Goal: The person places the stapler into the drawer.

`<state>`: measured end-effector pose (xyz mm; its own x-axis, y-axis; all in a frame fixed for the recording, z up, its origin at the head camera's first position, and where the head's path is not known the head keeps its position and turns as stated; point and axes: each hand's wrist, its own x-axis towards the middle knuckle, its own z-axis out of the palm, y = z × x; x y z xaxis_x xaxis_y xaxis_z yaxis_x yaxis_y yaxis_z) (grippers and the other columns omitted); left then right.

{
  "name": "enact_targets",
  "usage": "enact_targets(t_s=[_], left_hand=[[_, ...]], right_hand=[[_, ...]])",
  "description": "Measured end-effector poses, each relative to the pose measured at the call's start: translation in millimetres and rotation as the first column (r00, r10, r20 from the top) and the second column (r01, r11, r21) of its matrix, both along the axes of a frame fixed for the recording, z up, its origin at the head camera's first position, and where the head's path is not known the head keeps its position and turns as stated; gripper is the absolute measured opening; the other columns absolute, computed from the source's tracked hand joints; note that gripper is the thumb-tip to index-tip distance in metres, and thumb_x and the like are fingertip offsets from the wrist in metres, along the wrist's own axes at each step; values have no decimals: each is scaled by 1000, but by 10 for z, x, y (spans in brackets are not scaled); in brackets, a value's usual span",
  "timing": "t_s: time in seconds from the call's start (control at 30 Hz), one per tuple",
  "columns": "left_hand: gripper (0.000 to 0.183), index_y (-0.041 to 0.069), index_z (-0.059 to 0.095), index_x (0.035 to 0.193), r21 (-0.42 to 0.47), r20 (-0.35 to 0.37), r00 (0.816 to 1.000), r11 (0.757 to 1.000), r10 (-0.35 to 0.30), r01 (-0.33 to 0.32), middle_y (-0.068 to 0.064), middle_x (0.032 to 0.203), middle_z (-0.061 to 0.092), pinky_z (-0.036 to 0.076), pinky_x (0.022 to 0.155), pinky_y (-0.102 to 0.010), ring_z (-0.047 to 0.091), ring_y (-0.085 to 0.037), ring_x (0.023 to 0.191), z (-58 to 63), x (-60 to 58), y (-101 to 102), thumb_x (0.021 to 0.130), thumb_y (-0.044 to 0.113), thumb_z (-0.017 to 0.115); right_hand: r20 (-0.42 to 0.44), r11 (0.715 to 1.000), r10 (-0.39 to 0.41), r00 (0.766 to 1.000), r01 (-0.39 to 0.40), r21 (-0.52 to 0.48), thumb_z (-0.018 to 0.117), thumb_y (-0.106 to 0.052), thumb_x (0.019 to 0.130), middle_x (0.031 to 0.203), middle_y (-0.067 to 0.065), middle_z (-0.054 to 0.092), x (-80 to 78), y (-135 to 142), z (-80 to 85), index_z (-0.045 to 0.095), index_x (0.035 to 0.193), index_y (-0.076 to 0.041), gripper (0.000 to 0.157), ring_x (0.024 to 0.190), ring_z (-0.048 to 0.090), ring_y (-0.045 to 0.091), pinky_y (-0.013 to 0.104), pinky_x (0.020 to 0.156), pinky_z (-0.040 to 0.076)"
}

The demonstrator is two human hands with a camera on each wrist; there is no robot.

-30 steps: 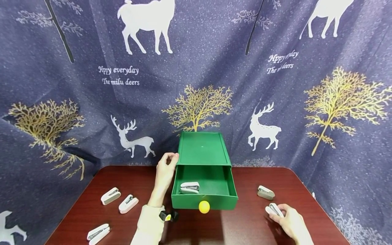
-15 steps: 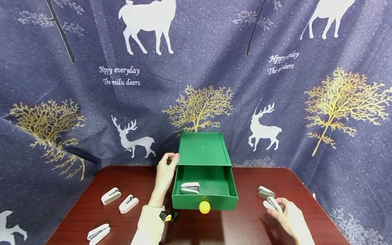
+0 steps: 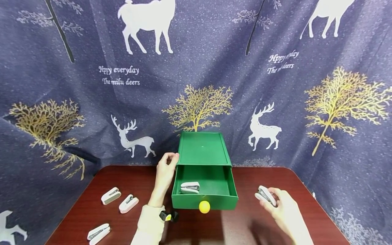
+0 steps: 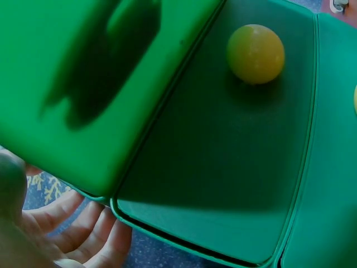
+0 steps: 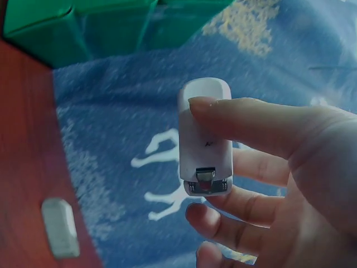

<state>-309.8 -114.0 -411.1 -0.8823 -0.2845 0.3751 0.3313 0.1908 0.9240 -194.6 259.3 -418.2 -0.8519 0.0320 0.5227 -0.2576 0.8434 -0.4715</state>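
White stapler (image 5: 198,148) held above a dark red table (image 3: 245,217)

The white stapler is pinched by the right hand (image 3: 284,209), the thumb being pressed to one face and the fingers curled behind. It is held clear of the table, to the right of a green cabinet (image 3: 202,148). The cabinet's left side is touched by the left hand (image 3: 165,169), whose fingers are loosely bent and laid side by side against the wall.

The drawer (image 3: 222,203) is pulled out; its front is fitted with a yellow knob (image 3: 204,207), and a drawer stapler (image 3: 190,188) is seated in its left part. Left of the cabinet, a far stapler (image 3: 111,196), a middle stapler (image 3: 128,204) and a near stapler (image 3: 98,234) are spread out. In the right wrist view, a pale stapler (image 5: 60,228) is seen near the table's edge. The scene is backed by a blue cloth (image 3: 202,61) printed with white deer and golden trees.
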Motion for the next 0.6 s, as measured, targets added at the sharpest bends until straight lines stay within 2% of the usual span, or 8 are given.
enact_targets(t_s=[0.33,0.6], left_hand=[[28,10,68,103,-12,7,1000,1000,3,-3,-4,91,63,48,66,-26,57,-18,75,-5,18,0,95,37,64],[30,8,66,102,-7,3,1000,1000,-5,5,-5,89,59,47,66,-27,55,-18,74,14,5,3,95,37,64]], right_hand=[[-100,998,59,993,-60,2,87,-15,70,87,-5,56,89,-263,153,67,107,-12,42,73,49,7,29,61,43],[-116,994,105,988,-105,8,87,-11,69,88,-6,55,101,-417,243,67,107,-12,43,73,49,6,28,63,43]])
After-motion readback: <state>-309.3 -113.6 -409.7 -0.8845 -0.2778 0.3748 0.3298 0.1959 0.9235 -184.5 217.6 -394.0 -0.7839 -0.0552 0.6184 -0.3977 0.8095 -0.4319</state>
